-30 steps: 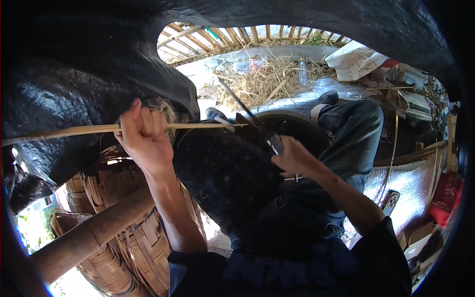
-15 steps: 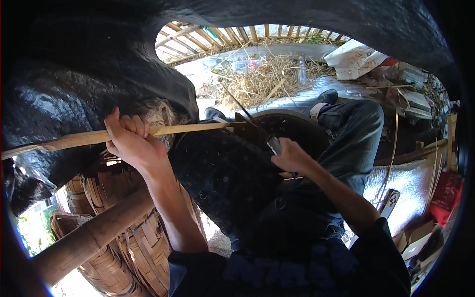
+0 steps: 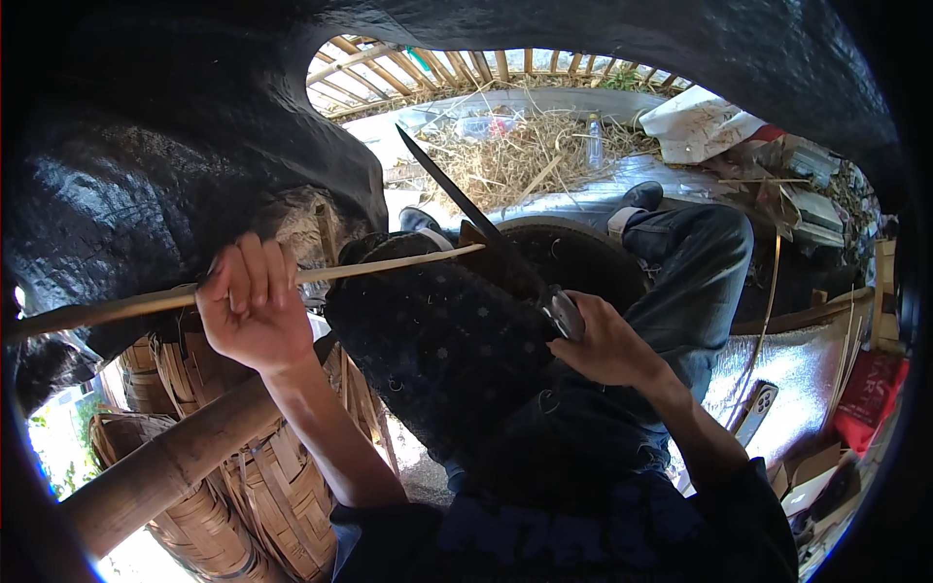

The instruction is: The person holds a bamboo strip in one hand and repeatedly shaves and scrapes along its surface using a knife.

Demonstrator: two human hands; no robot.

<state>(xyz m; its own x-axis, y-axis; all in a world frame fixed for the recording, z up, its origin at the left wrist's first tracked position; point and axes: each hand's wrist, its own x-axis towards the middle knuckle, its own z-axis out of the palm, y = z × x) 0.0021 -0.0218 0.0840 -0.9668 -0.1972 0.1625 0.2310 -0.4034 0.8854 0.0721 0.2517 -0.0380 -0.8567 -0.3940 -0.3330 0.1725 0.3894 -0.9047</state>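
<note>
My left hand (image 3: pixel 255 306) is closed round a long pale bamboo strip (image 3: pixel 379 264), which runs from the left edge across to above my lap. In my right hand (image 3: pixel 607 340) is the dark handle of a long knife (image 3: pixel 462 199). Its narrow dark blade slants up and to the left, the tip above the straw. The strip's right end lies close to the blade, by a small brown wooden piece (image 3: pixel 473 236); whether they touch I cannot tell. Dark cloth (image 3: pixel 437 340) covers my left thigh beneath the strip.
Woven bamboo baskets (image 3: pixel 272 496) and a thick bamboo pole (image 3: pixel 175 447) stand at lower left. Black sheeting (image 3: pixel 175 117) hangs over the left and top. Ahead lie straw shavings (image 3: pixel 515 155) and a clear bottle (image 3: pixel 594 141). A phone (image 3: pixel 755 413) and a red bag (image 3: pixel 870 398) are at right.
My left hand has turned on the strip, which now tilts up more toward its right end. My right hand has shifted down and right, and the knife blade shows broader.
</note>
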